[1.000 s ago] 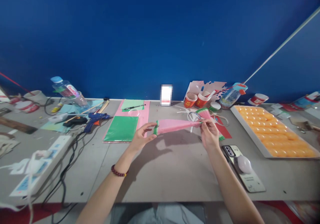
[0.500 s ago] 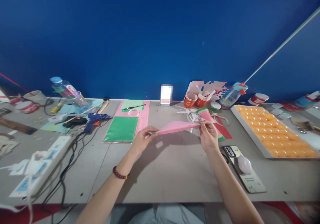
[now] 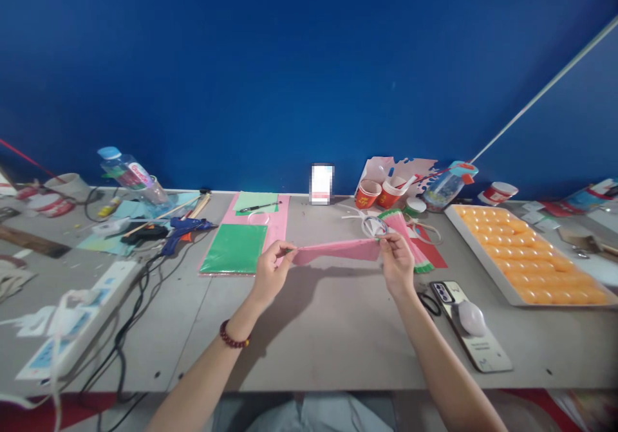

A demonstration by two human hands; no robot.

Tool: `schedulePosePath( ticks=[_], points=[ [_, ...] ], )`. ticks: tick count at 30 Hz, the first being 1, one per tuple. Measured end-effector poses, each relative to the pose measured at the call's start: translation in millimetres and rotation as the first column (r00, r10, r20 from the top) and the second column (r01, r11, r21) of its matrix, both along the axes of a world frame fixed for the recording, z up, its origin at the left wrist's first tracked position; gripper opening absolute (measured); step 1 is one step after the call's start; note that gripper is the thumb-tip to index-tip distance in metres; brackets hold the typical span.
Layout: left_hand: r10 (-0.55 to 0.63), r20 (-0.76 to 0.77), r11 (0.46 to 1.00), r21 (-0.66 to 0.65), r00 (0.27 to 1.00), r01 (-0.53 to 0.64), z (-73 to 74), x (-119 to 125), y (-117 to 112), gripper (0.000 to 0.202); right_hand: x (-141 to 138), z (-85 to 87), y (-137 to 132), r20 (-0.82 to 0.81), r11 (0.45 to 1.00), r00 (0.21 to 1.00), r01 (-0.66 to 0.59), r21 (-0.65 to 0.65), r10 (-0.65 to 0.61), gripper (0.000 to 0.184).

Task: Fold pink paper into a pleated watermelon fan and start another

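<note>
- Since a second ago the pink pleated paper (image 3: 335,250) has gone from a slanted wedge, wide at the left, to a thin, nearly level strip.
- Left hand (image 3: 270,271): thumb and fingers pinch the strip's left end, where a bit of green edge shows.
- Right hand (image 3: 398,264): fingertips pinch the right end.
- Strip hangs stretched between the hands, clear of the tabletop (image 3: 328,335), with its shadow below.
- Bead bracelet (image 3: 233,338) on my left wrist.
- Just behind the right hand: a second pink-and-green fan (image 3: 414,245) lies flat.
- Left of the left hand: green sheet (image 3: 235,248) lying on a pink sheet (image 3: 279,223).
- Beside my right forearm: phone (image 3: 483,348), a pale oval thing resting on it.
- Farther right: tray (image 3: 502,284) filled with orange balls.
- Far edge: red cups (image 3: 379,194).
- Far left, well apart: blue glue gun (image 3: 181,229), bottle (image 3: 132,174) lying tilted, power strip (image 3: 72,329) with tangled cords.
</note>
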State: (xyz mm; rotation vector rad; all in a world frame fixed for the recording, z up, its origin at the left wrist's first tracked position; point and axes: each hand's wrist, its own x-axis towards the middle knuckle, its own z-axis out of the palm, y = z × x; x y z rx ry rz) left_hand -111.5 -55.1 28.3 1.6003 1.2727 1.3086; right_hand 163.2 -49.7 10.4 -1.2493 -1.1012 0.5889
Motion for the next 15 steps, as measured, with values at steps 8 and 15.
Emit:
schedulePosePath(
  ticks=[8, 15],
  points=[
    [-0.017, 0.012, 0.977, -0.212, 1.000, 0.019, -19.6, -8.4, 19.2, 0.022, -0.4, -19.1, 15.3, 0.013, 0.946, 0.995, -0.092, -0.311, 0.101, 0.042],
    [-0.044, -0.253, 0.956, -0.292, 0.966, -0.033, -40.1, -8.2, 20.7, 0.012, 6.5, -39.7, 17.1, 0.122, 0.889, 0.978, -0.099, -0.447, 0.170, 0.027]
  ],
)
